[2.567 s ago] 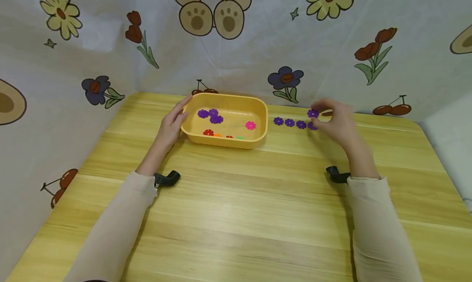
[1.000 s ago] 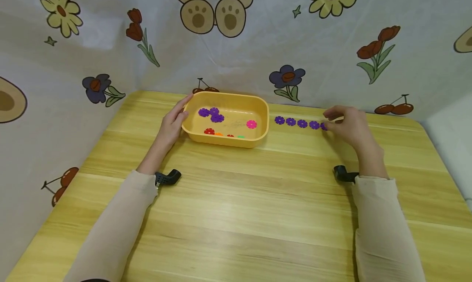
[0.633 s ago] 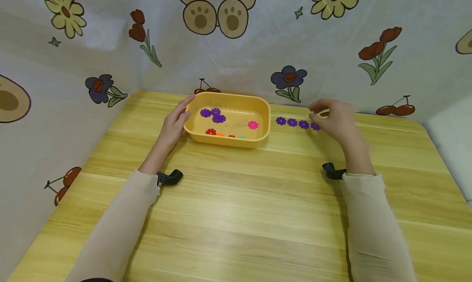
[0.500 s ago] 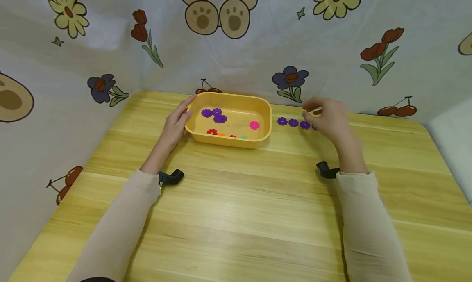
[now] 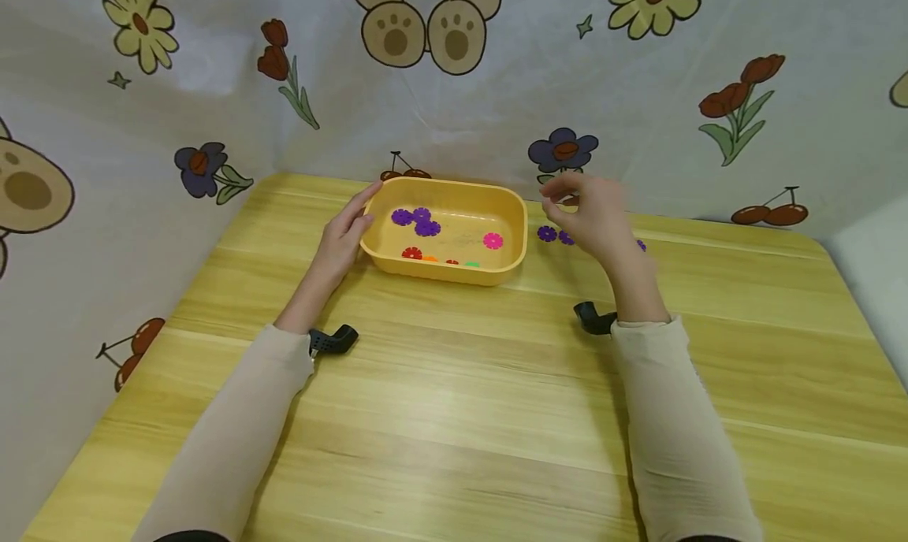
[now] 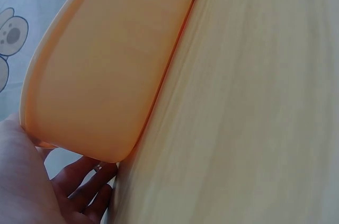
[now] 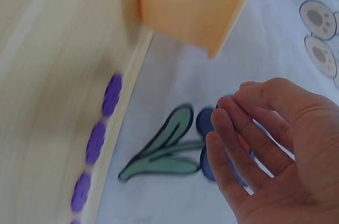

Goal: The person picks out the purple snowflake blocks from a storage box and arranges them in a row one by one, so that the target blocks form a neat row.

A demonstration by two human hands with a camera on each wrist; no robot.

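Observation:
My left hand (image 5: pixel 339 239) grips the left end of a yellow plastic tray (image 5: pixel 433 272); in the left wrist view the thumb side is at its rim and the fingers curl by its end wall (image 6: pixel 106 65). Inside lie several purple snowflake discs (image 5: pixel 427 228), a pink disc (image 5: pixel 493 241), a red disc (image 5: pixel 411 254), and partly hidden orange and green pieces. To the tray's right, purple snowflake discs (image 7: pixel 95 142) form a row along the table's back edge. Above that row, my right hand (image 5: pixel 592 215) is raised with loosely bent fingers, holding nothing, and hides part of it.
The wooden table (image 5: pixel 454 416) meets a white patterned cloth (image 5: pixel 440 124) behind the tray. A black wrist camera (image 5: pixel 333 340) sticks out from the left wrist, and another black camera (image 5: pixel 594 319) from the right.
The right hand set a purple snowflake disc at the right end of the row and let go of it. Since then it has moved left toward the tray. The left hand stays on the tray.

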